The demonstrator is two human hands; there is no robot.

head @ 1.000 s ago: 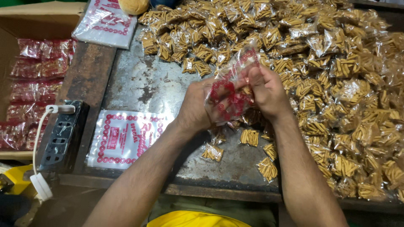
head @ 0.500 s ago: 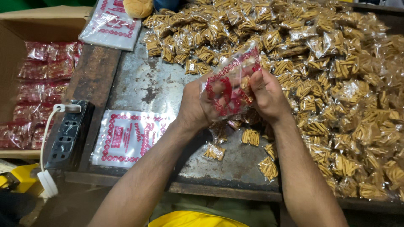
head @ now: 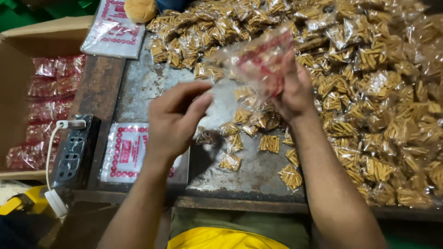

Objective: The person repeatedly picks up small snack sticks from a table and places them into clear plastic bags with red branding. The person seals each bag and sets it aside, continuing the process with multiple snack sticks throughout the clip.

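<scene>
My right hand (head: 295, 90) still grips the clear bag (head: 258, 62); my left hand (head: 173, 122) has just let go, fingers loose, near the small packets (head: 270, 143)

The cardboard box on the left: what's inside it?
The cardboard box holds red-tinted clear packets stacked in rows along its right side. Their contents are too blurred to tell, and the frame edge cuts off the rest of the box.

I see a worn grey metal table top (head: 152, 85) with scratches and pale patches. A dark wooden strip (head: 94, 92) runs down its left side. A black power strip (head: 76, 152) lies there with a white plug. An open cardboard box (head: 27, 32) stands further left. The light is dim and warm.
</scene>
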